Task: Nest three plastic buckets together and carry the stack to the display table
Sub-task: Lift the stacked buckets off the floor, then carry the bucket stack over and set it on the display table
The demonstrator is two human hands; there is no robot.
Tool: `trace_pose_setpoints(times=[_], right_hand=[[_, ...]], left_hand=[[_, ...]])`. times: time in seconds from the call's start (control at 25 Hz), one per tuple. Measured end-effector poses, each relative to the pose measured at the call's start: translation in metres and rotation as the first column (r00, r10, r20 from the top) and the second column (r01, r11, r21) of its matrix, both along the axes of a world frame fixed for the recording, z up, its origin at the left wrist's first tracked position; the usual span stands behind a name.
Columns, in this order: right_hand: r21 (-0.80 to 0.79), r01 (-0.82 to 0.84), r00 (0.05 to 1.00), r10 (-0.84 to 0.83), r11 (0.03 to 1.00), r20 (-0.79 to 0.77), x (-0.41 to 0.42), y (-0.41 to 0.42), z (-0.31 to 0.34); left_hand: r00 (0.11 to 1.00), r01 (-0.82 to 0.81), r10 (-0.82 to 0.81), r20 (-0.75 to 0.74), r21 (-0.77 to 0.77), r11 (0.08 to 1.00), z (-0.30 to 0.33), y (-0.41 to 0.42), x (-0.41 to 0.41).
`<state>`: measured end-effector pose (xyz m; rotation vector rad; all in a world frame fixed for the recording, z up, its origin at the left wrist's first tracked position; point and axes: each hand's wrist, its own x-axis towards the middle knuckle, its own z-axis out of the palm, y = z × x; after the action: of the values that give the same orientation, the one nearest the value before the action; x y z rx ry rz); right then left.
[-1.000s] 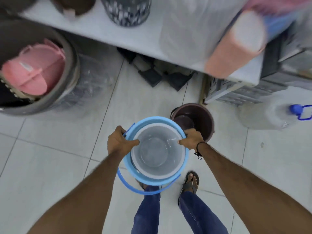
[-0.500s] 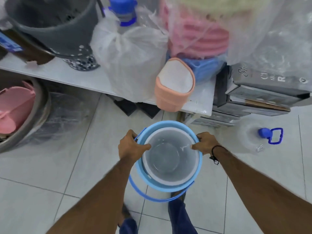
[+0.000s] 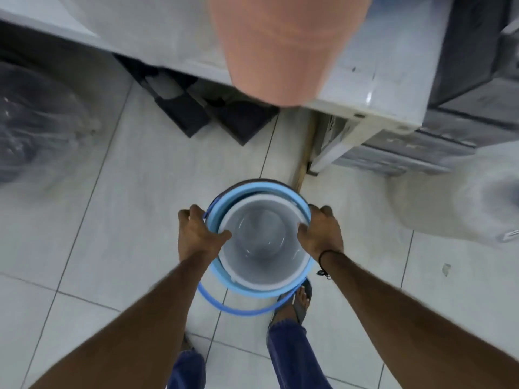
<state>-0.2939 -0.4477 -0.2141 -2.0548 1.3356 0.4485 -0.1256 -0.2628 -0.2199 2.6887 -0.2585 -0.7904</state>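
Observation:
A white bucket (image 3: 261, 242) sits nested inside a light blue bucket (image 3: 252, 190), whose blue wire handle (image 3: 224, 306) hangs down toward me. A thin dark rim (image 3: 269, 180) of a brown bucket shows just behind the blue rim, so the pair seems to sit over or in it. My left hand (image 3: 198, 234) grips the rims on the left side, thumb inside the white bucket. My right hand (image 3: 321, 234) grips the rims on the right side the same way. The brown bucket's body is hidden.
A white table (image 3: 373, 108) edge crosses the top, with an orange bin (image 3: 280, 51) on it looming close. Dark blocks (image 3: 196, 108) lie under the table. A plastic-wrapped tub (image 3: 33, 127) stands left, a clear wrapped item (image 3: 463, 200) right. My sandalled foot (image 3: 300, 299) is below the buckets.
The view dropped and moved toward the table. The nested blue and white buckets went down over the brown bucket's spot; only its dark rim shows now. Both hands kept their grip.

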Motion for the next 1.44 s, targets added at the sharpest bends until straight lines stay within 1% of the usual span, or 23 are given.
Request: trace_pose_setpoints(times=[0.04, 0.08, 0.12, 0.2, 0.24, 0.28, 0.32, 0.4, 0.52, 0.64, 0.72, 0.84, 0.96, 1.0, 1.04, 1.16, 1.2, 1.28, 1.44], right_hand=[[-0.045, -0.018, 1.0, 0.018, 0.999, -0.01, -0.002, 0.002, -0.009], [-0.066, -0.007, 0.999, 0.004, 0.998, -0.038, -0.005, 0.002, -0.017], [-0.046, 0.042, 0.996, -0.045, 0.998, -0.08, -0.009, 0.0, -0.024], [0.115, 0.232, 0.961, -0.209, 0.966, -0.181, -0.015, -0.005, -0.034], [0.22, 0.341, 0.93, -0.295, 0.914, -0.219, -0.017, -0.005, -0.035], [0.292, 0.429, 0.899, -0.374, 0.855, -0.226, -0.017, -0.003, -0.035], [0.32, 0.48, 0.876, -0.432, 0.817, -0.214, -0.02, 0.002, -0.034], [0.312, 0.52, 0.854, -0.485, 0.795, -0.187, -0.022, 0.016, -0.024], [0.279, 0.505, 0.863, -0.48, 0.817, -0.155, -0.017, 0.037, 0.013], [0.272, 0.46, 0.887, -0.452, 0.845, -0.095, 0.005, 0.069, 0.085], [0.295, 0.436, 0.897, -0.437, 0.851, -0.063, 0.023, 0.09, 0.131], [0.351, 0.45, 0.873, -0.487, 0.822, 0.022, 0.07, 0.142, 0.244], [0.381, 0.459, 0.835, -0.536, 0.803, 0.122, 0.123, 0.188, 0.356], [0.391, 0.445, 0.83, -0.534, 0.806, 0.157, 0.143, 0.2, 0.396], [0.397, 0.426, 0.832, -0.524, 0.813, 0.183, 0.158, 0.205, 0.42], [0.375, 0.337, 0.838, -0.457, 0.864, 0.299, 0.219, 0.207, 0.506], [0.342, 0.314, 0.839, -0.428, 0.886, 0.337, 0.239, 0.204, 0.534], [0.287, 0.266, 0.83, -0.37, 0.92, 0.417, 0.277, 0.193, 0.591], [0.257, 0.2, 0.748, -0.317, 0.946, 0.583, 0.344, 0.156, 0.685]], left_hand=[[0.999, 0.027, -0.028, 0.021, 0.033, 0.999, -0.01, 0.003, -0.001], [0.999, 0.035, -0.035, 0.007, 0.047, 0.998, -0.019, 0.004, 0.0], [0.999, 0.006, -0.004, -0.049, 0.033, 0.999, -0.026, 0.004, 0.004], [0.968, -0.109, 0.104, -0.229, -0.01, 0.994, -0.035, 0.004, 0.015], [0.943, -0.146, 0.138, -0.304, -0.005, 0.989, -0.037, 0.004, 0.02], [0.924, -0.159, 0.149, -0.353, 0.002, 0.987, -0.036, 0.006, 0.023], [0.911, -0.16, 0.15, -0.384, 0.005, 0.987, -0.036, 0.009, 0.024], [0.899, -0.174, 0.166, -0.405, 0.016, 0.985, -0.025, 0.018, 0.023], [0.88, -0.221, 0.208, -0.426, 0.02, 0.975, 0.012, 0.045, 0.026], [0.873, -0.278, 0.241, -0.424, -0.027, 0.96, 0.089, 0.095, 0.047], [0.866, -0.328, 0.289, -0.407, -0.028, 0.944, 0.137, 0.123, 0.06], [0.844, -0.4, 0.344, -0.412, -0.054, 0.915, 0.257, 0.181, 0.104], [0.834, -0.441, 0.354, -0.423, -0.128, 0.888, 0.372, 0.223, 0.158], [0.839, -0.434, 0.334, -0.428, -0.159, 0.887, 0.414, 0.235, 0.179], [0.854, -0.413, 0.304, -0.422, -0.194, 0.89, 0.44, 0.237, 0.195], [0.896, -0.376, 0.268, -0.355, -0.281, 0.883, 0.53, 0.243, 0.254], [0.909, -0.359, 0.257, -0.329, -0.302, 0.883, 0.559, 0.243, 0.273], [0.942, -0.307, 0.231, -0.243, -0.344, 0.887, 0.615, 0.239, 0.312], [0.98, -0.199, 0.189, -0.07, -0.478, 0.856, 0.71, 0.209, 0.382]])
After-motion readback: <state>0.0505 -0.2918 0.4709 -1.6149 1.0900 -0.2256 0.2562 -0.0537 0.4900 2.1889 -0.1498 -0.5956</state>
